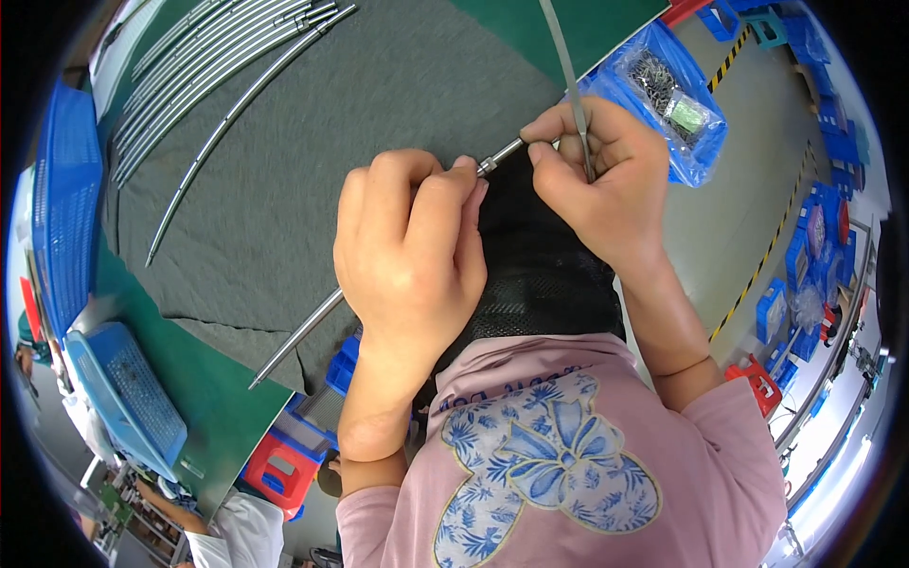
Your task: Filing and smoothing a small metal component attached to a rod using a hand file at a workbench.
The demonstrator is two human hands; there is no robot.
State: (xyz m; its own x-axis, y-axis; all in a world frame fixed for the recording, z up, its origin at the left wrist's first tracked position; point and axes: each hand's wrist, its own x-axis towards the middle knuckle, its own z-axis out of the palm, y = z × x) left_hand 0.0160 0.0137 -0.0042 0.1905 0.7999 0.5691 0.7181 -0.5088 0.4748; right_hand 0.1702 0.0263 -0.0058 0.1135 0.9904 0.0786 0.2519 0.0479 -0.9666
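Observation:
My left hand (409,241) is closed around a slim silver metal rod (301,336), which slants from lower left to upper right across my lap. A stepped collar (487,167) and a thinner end stick out past my left fingertips. My right hand (606,170) is closed, its thumb and forefinger pinching at that thin end. A long, flat grey strip (565,62), narrow like a file, runs through the right hand's fingers and rises past the top edge. Several similar metal rods (213,76) lie side by side on the dark grey cloth (398,66), with one rod (222,128) apart from them.
The cloth covers a green table (227,407). Blue baskets (128,393) stand along the left side. At upper right, a blue bin (705,142) lined with plastic holds small metal parts. Red stools (281,469) and another person's white sleeve (241,530) show at lower left.

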